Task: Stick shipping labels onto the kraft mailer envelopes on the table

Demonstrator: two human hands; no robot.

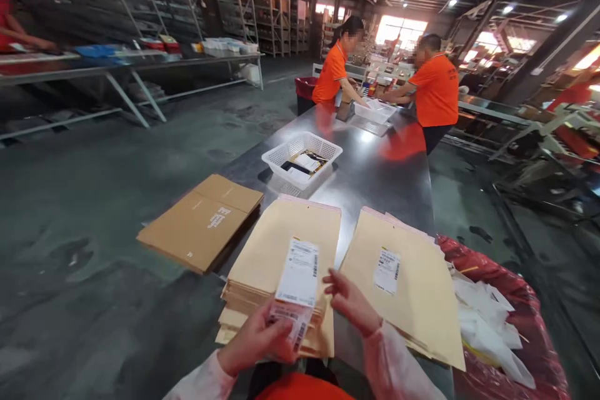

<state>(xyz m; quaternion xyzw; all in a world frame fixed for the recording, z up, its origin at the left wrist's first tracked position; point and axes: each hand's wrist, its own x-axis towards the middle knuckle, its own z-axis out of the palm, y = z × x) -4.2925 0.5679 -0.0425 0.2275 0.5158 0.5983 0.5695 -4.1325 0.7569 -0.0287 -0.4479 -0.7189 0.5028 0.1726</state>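
Shipping label [299, 275] w/ barcodes, held up in both-hands zone over near end of steel bench [375, 181]. Step in hand: label held above a stack of kraft envelopes [281, 256], not laid on it. Hard to say from here whether backing is off.

L hand [255, 337] pinches label's lower end, fingers curled under, thumb mostly hidden. R hand [351, 303] open, fingers loosely spread, just beside label's right edge, apparently not touching. Pale pink sleeves on both forearms (disposable, by the look) [389, 369].

Label lies between the hands, over the stack, close to bench's near edge. To its right, second pile of kraft envelopes [403, 306], top one w/ a label on it already [387, 270]. Past that, off bench's near right corner, red bag [497, 281] w/ white plastic sheets [487, 325].

Near left edge: flat cardboard mailers [201, 222]. Mid-bench: white plastic basket [300, 159] w/ small packed items. Far end: one co-worker [332, 72] and another [435, 90], both in orange shirts, hands at a second white basket [375, 111].
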